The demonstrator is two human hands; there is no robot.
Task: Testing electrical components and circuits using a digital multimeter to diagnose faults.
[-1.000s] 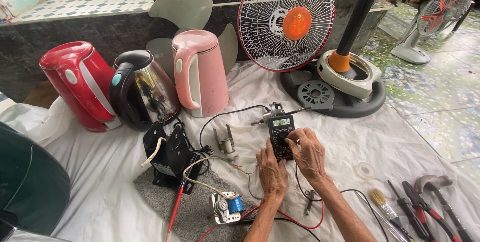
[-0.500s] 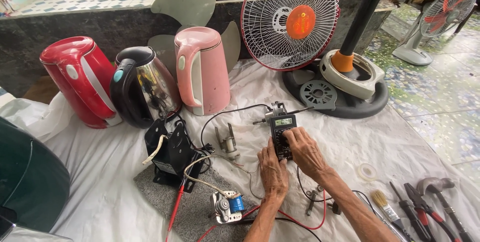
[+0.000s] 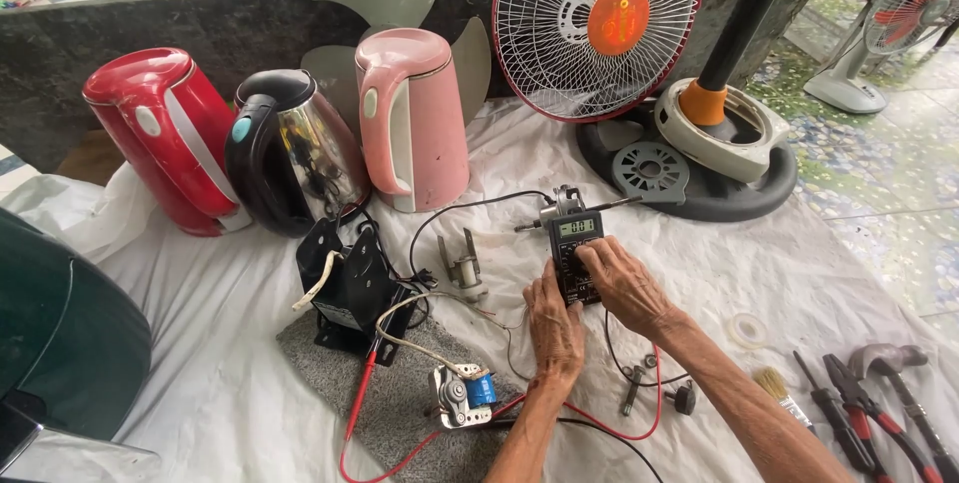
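Fingers point(image 3: 584, 255) of both hands rest on the multimeter point(image 3: 573, 243).

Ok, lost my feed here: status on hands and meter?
Both hands on the black multimeter: left hand steadying it, right hand on its dial. Red lead trails over the white cloth. Nothing in the way.

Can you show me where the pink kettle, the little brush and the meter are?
pink kettle point(image 3: 425, 123), head view, on its body.
little brush point(image 3: 774, 387), head view, on its bristles.
meter point(image 3: 576, 228), head view, on its screen.
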